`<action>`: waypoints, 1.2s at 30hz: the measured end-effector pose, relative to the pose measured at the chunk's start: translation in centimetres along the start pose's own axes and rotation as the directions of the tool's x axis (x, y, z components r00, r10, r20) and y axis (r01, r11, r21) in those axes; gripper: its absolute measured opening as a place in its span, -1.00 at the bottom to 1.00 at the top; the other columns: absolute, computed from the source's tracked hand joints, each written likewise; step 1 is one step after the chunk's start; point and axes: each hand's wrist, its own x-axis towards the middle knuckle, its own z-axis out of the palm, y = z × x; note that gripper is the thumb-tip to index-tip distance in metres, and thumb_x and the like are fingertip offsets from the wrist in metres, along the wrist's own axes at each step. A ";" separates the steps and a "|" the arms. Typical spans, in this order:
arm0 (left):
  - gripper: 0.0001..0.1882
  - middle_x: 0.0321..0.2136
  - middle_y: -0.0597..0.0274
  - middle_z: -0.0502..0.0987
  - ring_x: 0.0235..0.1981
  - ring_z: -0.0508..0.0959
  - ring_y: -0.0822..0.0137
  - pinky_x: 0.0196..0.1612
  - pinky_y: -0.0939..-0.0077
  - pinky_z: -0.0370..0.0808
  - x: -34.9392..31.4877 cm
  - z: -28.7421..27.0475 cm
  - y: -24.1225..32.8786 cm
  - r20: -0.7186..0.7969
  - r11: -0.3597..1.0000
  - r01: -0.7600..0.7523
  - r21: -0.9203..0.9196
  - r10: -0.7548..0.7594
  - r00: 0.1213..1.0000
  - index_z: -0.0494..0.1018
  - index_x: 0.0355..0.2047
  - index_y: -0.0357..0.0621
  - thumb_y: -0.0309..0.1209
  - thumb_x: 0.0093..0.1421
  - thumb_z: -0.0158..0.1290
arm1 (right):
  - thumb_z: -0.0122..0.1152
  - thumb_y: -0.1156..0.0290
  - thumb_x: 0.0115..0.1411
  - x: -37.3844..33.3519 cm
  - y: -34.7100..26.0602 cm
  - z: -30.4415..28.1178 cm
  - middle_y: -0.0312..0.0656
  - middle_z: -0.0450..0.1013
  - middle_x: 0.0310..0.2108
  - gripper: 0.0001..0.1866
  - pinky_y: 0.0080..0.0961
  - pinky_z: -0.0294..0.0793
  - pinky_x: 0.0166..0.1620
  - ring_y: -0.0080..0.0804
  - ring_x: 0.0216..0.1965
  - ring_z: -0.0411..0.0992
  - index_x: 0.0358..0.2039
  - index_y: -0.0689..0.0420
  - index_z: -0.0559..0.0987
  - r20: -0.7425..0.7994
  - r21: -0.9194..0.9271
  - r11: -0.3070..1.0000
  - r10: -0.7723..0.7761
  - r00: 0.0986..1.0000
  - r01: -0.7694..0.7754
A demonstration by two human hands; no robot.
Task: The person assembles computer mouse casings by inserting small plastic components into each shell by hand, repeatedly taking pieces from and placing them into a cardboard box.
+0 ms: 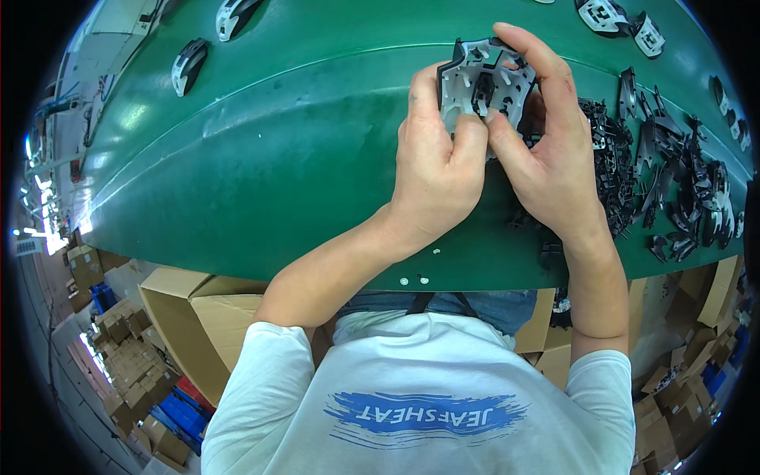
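Above the green table I hold a white and black plastic mouse shell [507, 83] with its hollow inside facing me. My left hand [439, 158] grips its left side, the thumb pressed inside at the lower middle. Around the right side wraps my right hand [554, 134], its index finger over the top edge and its thumb beside the left one. Between the thumbs and the shell's middle sits a small black plastic part [482, 89], which both thumb tips touch or nearly touch. The fingers behind the shell are partly hidden.
A heap of small black plastic parts [613, 170] lies right of my hands, with curved black pieces [697, 182] beyond. White-and-black shells lie at far left [190, 67] and far right [603, 16]. Small white bits [404, 281] rest near the front edge. An open cardboard box [178, 317] stands below.
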 end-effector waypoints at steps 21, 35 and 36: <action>-0.32 0.14 0.10 0.59 0.05 0.61 0.37 0.07 0.40 0.60 -2.4 -4.9 11.1 0.352 0.930 0.347 -0.118 -0.287 0.891 0.21 0.50 -0.33 -0.45 0.41 0.05 | 0.32 0.49 0.32 -0.5 -4.3 -3.4 0.01 0.39 0.36 -0.12 -0.37 0.55 0.24 -0.31 0.18 0.56 0.60 0.21 0.17 0.357 0.630 0.694 0.137 0.924 -0.347; -0.38 0.36 -0.02 0.47 0.31 0.57 0.11 0.36 0.03 0.55 -9.1 -8.8 12.5 0.310 0.653 0.528 -0.544 -0.428 0.849 0.17 0.53 -0.27 -0.11 0.67 -0.25 | 0.35 0.35 0.34 -1.8 -3.9 -2.1 -0.12 0.46 0.35 -0.23 -0.32 0.38 0.34 -0.37 0.18 0.48 0.52 0.20 0.36 0.491 0.472 0.846 -0.018 0.871 -0.249; -0.39 0.38 -0.06 0.45 0.32 0.56 0.05 0.36 -0.02 0.54 -9.8 -9.8 12.4 0.304 0.595 0.526 -0.608 -0.437 0.846 0.16 0.54 -0.27 -0.13 0.67 -0.27 | 0.35 0.35 0.34 -1.8 -3.7 -2.4 -0.12 0.46 0.35 -0.23 -0.32 0.38 0.34 -0.37 0.18 0.48 0.52 0.20 0.36 0.497 0.470 0.847 -0.021 0.867 -0.249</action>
